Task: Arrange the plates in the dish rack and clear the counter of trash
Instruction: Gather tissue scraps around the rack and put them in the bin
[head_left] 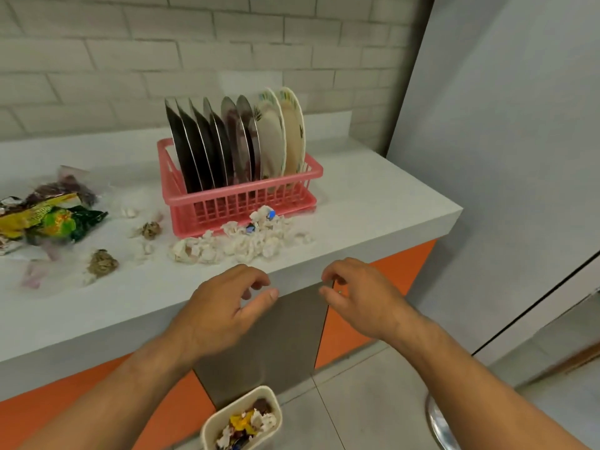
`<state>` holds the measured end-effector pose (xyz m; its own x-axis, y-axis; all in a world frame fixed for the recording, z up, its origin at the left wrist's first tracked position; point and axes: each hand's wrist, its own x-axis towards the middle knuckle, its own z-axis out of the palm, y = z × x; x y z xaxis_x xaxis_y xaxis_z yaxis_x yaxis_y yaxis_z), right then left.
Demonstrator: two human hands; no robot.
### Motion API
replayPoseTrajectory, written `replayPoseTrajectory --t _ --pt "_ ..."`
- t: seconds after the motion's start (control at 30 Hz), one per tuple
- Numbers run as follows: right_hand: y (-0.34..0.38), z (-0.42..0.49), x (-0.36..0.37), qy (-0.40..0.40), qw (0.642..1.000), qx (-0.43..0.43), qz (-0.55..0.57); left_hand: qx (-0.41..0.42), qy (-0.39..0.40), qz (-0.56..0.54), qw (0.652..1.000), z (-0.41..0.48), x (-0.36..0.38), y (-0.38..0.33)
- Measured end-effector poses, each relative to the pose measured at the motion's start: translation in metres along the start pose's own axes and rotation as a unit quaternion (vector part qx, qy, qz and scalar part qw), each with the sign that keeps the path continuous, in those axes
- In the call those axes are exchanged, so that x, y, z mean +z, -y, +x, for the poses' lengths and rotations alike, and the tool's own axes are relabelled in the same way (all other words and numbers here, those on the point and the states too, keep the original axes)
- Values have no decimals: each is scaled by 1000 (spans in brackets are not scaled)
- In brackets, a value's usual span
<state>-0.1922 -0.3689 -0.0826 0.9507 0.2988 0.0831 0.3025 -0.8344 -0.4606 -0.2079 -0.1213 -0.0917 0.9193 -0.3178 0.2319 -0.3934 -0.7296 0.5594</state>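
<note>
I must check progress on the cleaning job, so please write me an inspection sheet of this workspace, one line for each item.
Surface: white counter, littered on its left and front parts.
Job's things: pink dish rack holds steel plates and two patterned plates, all upright.
Clutter: crumpled paper heap before the rack; wrappers at left; brown clumps nearby.
Hands: left hand and right hand hover at the counter edge, loosely curled, holding nothing seen.
Cables: nothing seen.
Surroundings: tiled wall, orange cabinet fronts, bin on the floor with trash inside.

Glossy metal plates (207,147) (pink plastic rack (246,203))
</note>
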Motion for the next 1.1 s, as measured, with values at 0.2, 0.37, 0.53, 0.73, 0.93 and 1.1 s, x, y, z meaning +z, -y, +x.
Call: replayPoseTrajectory --t 0.2,0.37,0.53,0.73,0.93,1.1 --pt "-13 20 2 7 999 35 2 -11 0 -1 1000 23 -4 16" --pt "-27 46 -5 -9 997 76 1 -16 -1 12 1000 61 -10 27" --pt "-38 76 7 -23 994 110 9 -17 6 29 999 84 -8 37" --pt "-53 126 13 -18 988 155 17 -41 2 53 998 106 0 42" --pt "-80 199 15 -10 979 193 70 -77 -18 73 994 131 13 37" --pt "-102 245 22 22 973 196 119 -119 -32 93 988 153 23 32"
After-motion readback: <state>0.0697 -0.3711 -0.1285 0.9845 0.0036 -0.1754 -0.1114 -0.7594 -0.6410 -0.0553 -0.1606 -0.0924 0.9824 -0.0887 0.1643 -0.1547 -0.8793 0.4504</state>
